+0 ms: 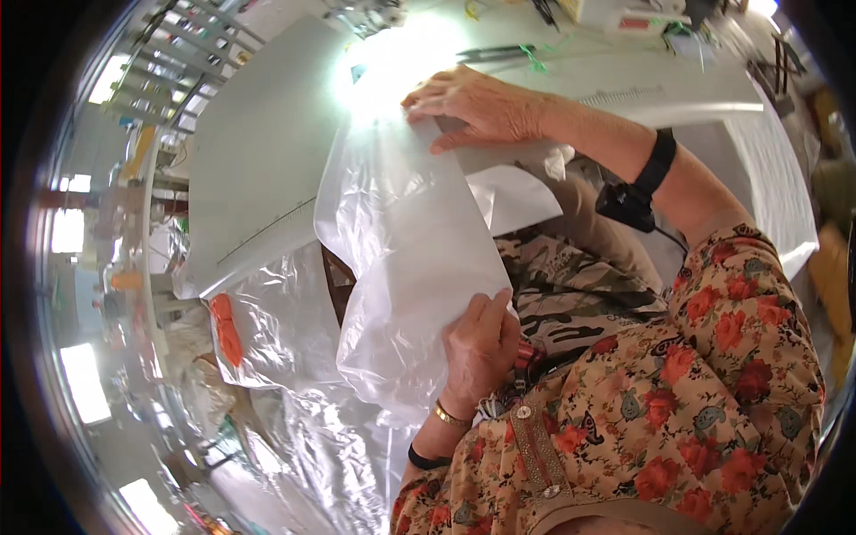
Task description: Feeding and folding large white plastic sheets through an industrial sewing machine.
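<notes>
L grip pinches plastic btwn it & R grip, part-curled, hold unclear.

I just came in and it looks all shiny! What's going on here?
A person is handling a big piece of see-through plastic. The left hand has its fingers on the edge near the person's body. The right hand is at the far end, beside a bright light; the glare hides whether its fingertips grip anything. Off to the left lies an orange bundle.
</notes>
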`<state>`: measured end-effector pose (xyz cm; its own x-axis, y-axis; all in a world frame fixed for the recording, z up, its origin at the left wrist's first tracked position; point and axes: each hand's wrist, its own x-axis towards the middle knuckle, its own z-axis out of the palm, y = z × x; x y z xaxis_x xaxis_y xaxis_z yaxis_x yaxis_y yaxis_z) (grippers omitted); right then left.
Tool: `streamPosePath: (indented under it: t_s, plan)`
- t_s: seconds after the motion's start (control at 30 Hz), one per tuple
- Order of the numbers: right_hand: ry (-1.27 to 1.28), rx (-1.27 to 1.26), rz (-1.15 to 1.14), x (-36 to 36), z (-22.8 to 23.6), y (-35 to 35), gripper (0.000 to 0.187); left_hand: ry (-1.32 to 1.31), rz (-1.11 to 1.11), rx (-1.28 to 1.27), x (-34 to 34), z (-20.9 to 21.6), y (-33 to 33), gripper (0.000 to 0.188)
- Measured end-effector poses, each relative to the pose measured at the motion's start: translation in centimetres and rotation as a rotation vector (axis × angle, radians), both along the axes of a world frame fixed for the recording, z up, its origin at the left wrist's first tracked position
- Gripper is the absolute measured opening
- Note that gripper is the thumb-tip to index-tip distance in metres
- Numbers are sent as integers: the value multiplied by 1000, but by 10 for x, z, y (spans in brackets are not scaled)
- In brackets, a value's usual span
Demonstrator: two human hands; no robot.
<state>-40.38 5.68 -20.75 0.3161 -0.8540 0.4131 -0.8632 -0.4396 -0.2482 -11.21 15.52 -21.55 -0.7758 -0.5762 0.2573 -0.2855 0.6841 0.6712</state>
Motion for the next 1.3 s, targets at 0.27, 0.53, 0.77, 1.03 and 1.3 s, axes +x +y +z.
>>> streamPosePath:
  t_s: [0.27,0.53,0.77,1.03,1.3]
  plan:
    - [-45,19,-43,15,-13,-5,53,14,56,-25,8,-14,-5,25]
    - [20,18,-84,37,-7,1,54,-90,229,-75,27,-8,15,26]
    - [-39,18,-67,48,-2,1,46,-210,315,-154,28,-1,24,24]
    - [-102,-95,-67,68,-16,-4,46,-218,400,-159,32,2,29,23]
    - [-92,106,-34,65,-6,-6,56,-222,436,-227,31,-12,28,21]
